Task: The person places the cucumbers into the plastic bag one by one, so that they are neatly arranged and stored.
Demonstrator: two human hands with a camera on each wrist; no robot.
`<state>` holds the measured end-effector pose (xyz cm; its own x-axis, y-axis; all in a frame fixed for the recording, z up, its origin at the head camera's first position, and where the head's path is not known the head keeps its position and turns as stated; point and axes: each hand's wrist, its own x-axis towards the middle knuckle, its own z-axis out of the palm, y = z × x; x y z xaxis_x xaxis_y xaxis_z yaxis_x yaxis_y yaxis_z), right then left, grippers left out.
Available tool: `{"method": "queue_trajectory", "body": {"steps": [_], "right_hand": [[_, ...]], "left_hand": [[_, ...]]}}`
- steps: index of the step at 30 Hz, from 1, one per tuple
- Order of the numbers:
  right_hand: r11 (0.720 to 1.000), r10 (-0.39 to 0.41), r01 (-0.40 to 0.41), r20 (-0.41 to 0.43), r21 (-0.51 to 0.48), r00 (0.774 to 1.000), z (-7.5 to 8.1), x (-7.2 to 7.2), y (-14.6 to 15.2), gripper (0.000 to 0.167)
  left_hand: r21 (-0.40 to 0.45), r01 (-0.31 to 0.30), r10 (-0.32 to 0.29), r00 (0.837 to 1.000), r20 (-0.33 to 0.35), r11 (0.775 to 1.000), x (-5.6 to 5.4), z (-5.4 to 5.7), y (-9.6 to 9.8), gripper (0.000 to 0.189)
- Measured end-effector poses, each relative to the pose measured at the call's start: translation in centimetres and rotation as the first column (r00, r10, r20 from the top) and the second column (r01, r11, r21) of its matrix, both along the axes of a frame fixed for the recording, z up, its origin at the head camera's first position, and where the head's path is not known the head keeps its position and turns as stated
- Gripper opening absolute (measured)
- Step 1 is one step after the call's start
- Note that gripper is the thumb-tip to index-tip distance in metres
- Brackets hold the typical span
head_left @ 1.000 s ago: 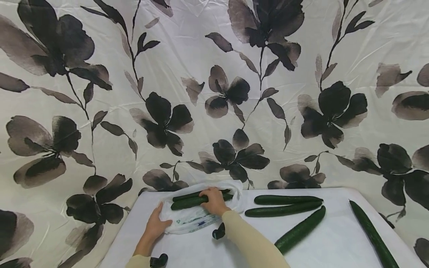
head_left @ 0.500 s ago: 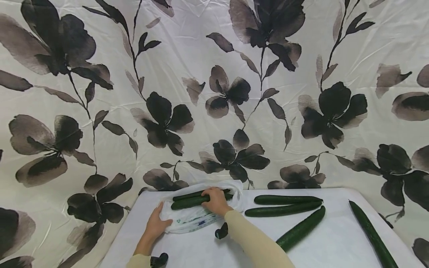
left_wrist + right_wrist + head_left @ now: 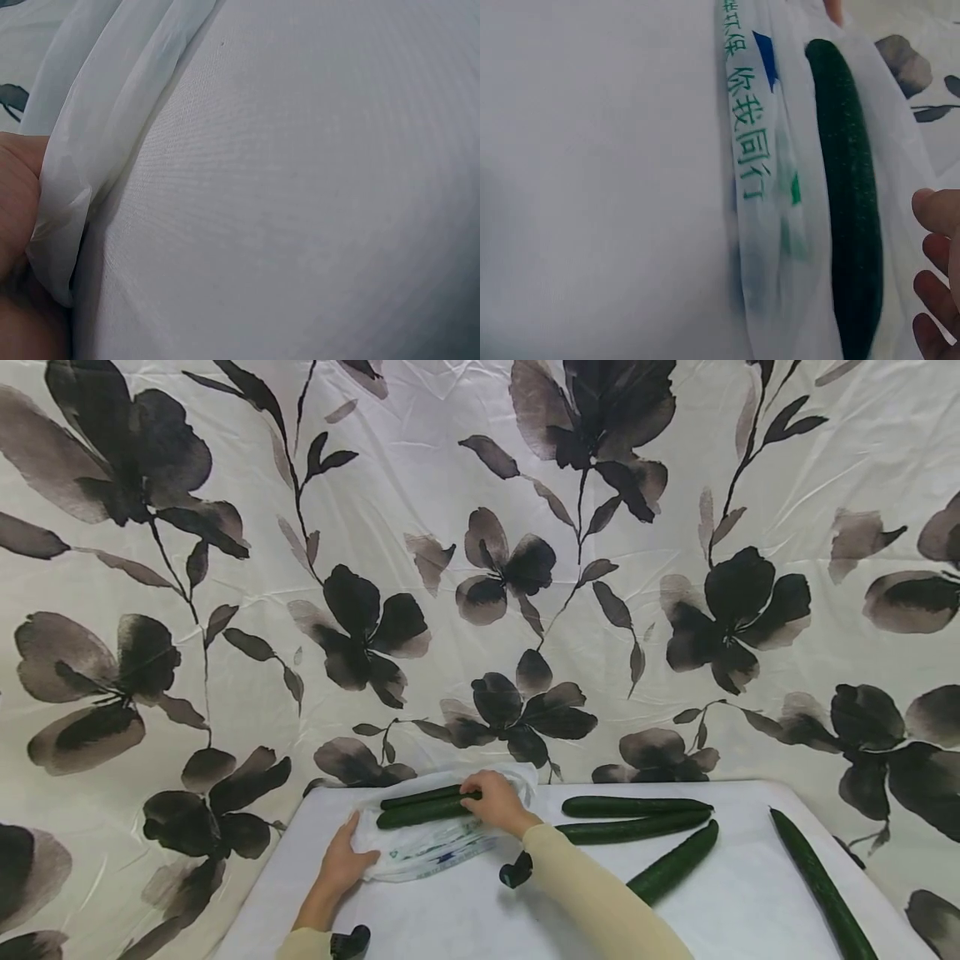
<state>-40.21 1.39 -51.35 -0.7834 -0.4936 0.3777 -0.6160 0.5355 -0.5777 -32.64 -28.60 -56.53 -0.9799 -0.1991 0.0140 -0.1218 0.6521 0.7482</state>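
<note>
Two dark green cucumbers (image 3: 420,814) lie side by side in a white plastic bag (image 3: 420,856) with green and blue print. My left hand (image 3: 341,860) holds the bag's left edge, thumb on the near side and fingers behind. In the left wrist view, white plastic (image 3: 97,135) passes between thumb and fingers. My right hand (image 3: 495,802) is over the cucumbers' right ends, fingers loosely bent. The right wrist view shows its fingers (image 3: 934,206) apart from the near cucumber (image 3: 851,187), holding nothing visible. The far cucumber is hidden there.
Right of the bag, two cucumbers (image 3: 637,807) lie nearly parallel on the white table (image 3: 750,910), with a slanted cucumber (image 3: 678,864) below, partly behind the right sleeve. Another cucumber (image 3: 821,881) lies near the table's right edge. A floral cloth (image 3: 420,527) hangs behind.
My right hand has slid right along the cucumbers in the bag, baring more of them, and its fingers have come off them. The left hand keeps its place on the bag.
</note>
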Motion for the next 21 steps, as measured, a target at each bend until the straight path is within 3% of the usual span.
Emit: {"method": "queue_trajectory", "body": {"steps": [7,17,21], "right_hand": [[0.999,0.041,-0.042,-0.089,-0.009,0.995,0.9,1.2,2.9,0.010],[0.992,0.107,-0.102,-0.067,0.075,0.992,1.9,3.2,7.7,0.008],[0.993,0.107,-0.103,-0.070,0.063,0.992,2.7,4.1,9.7,0.008]], "left_hand": [[0.016,0.003,-0.003,1.000,0.009,1.000,0.0,-0.1,0.0,0.090],[-0.008,-0.001,0.001,1.000,0.024,1.000,-0.1,-0.4,0.0,0.090],[-0.012,0.000,0.000,1.000,0.019,1.000,-0.2,-0.1,0.1,0.090]]}}
